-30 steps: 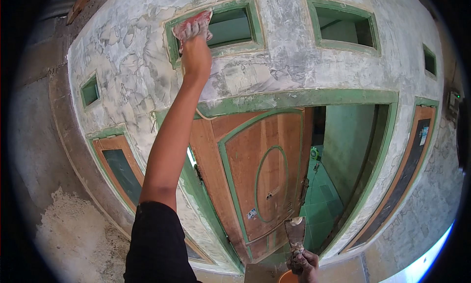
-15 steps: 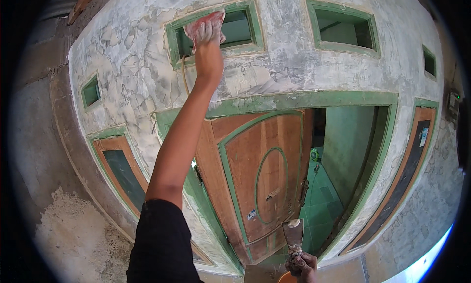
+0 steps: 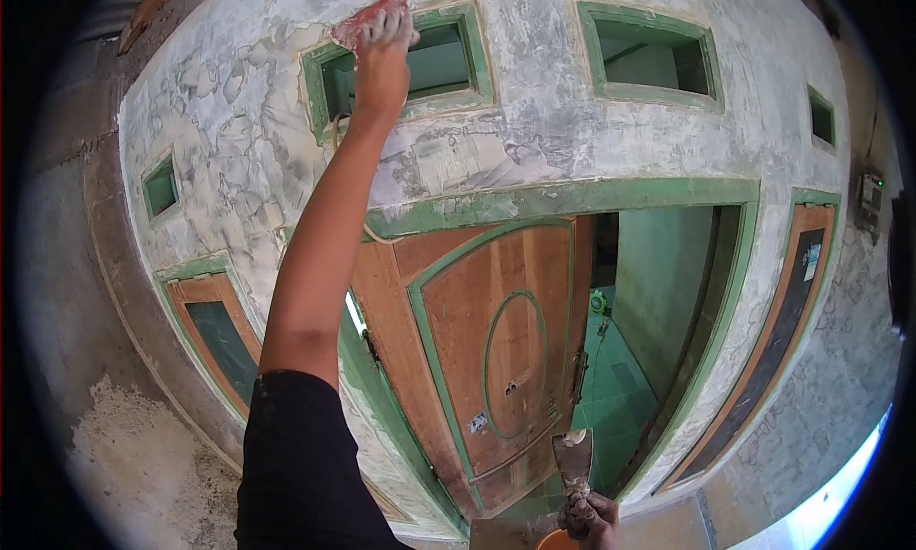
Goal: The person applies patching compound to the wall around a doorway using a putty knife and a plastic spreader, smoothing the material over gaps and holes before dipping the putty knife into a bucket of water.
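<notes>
My left hand (image 3: 382,44) is raised high, its fingers closed on a flat red spreader (image 3: 364,18) smeared with pale filler, over the top left corner of a green-framed vent opening (image 3: 453,73) and the patchy plastered wall (image 3: 267,63). A yellowish cord (image 3: 339,130) hangs from that opening, partly behind my arm. My right hand (image 3: 592,523), low at the lower edge, grips a metal putty knife (image 3: 574,459), blade up, coated with filler, in front of the doorway.
A wooden door (image 3: 491,340) with green trim stands partly open onto green floor tiles (image 3: 611,388). Further vents (image 3: 649,54) and narrow windows (image 3: 215,331) flank it. An orange bucket (image 3: 555,540) is at the lower edge. A meter box (image 3: 871,192) hangs at the far right.
My left hand first moved right, then up and left to the opening's top edge with the red spreader. My right hand stays low with the putty knife. The view has shifted slightly.
</notes>
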{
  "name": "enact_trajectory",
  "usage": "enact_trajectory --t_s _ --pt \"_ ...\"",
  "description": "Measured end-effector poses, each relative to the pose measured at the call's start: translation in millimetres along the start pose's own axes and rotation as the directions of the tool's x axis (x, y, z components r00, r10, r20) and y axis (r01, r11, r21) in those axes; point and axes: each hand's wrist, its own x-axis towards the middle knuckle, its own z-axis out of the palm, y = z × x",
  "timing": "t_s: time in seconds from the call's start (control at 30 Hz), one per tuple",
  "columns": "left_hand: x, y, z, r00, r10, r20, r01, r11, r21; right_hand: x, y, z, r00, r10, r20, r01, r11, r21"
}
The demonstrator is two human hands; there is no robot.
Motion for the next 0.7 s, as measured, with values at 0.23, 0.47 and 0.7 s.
enact_trajectory --t_s 0.23,0.47,0.7 --pt "-69.8 86.2 -119.6 0.999 -0.044 0.007 0.042 0.878 -0.477 6.9 -27.6 4.1 0.995 0.096 -0.024 -0.096 0.995 0.032" --pt "-106.4 124.3 -202.0 0.973 0.229 0.018 -0.194 0.859 -0.473 38.9 -67.0 41.2 0.955 -0.161 0.248 0.174 0.984 -0.029" --pt "-120.8 124.1 -203.6 0.936 0.351 -0.029 -0.332 0.851 -0.407 43.7 -99.3 84.7 0.923 -0.074 0.378 0.077 0.997 0.007"
